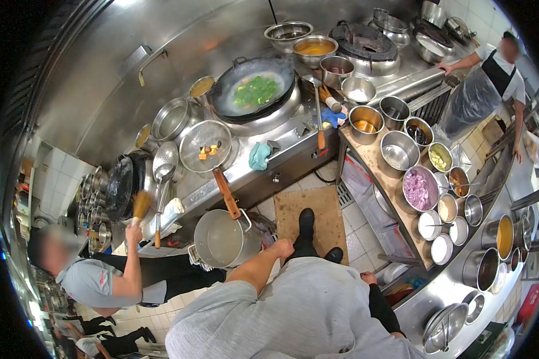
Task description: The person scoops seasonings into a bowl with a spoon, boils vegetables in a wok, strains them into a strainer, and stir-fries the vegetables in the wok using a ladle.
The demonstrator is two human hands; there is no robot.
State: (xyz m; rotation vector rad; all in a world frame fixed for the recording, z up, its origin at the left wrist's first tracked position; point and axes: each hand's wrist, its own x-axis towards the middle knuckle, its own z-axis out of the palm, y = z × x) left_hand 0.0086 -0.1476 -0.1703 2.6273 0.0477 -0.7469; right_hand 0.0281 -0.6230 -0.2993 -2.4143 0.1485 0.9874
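Observation:
My left hand [283, 248] hangs beside my thigh with its fingers curled into a fist; nothing shows in it. Nearest to it stands a large metal stockpot [201, 236] holding pale liquid. Only part of my right hand [369, 277] shows past my grey shirt, below the side table, and its fingers are mostly hidden. Ahead, green vegetables [256, 91] sit in steaming liquid in a wok [223, 96]. A wire strainer [188, 139] with yellow and brown pieces in it lies left of the wok, its wooden handle [224, 190] reaching over the stockpot. A wok spatula [319, 113] rests on the right.
A wooden side table [356, 157] to my right bears several metal bowls, one with chopped purple onion [420, 188]. A teal cloth [259, 156] lies on the stove edge. One co-worker [102, 281] on the left grips a brush [141, 206]; another person [491, 84] stands far right.

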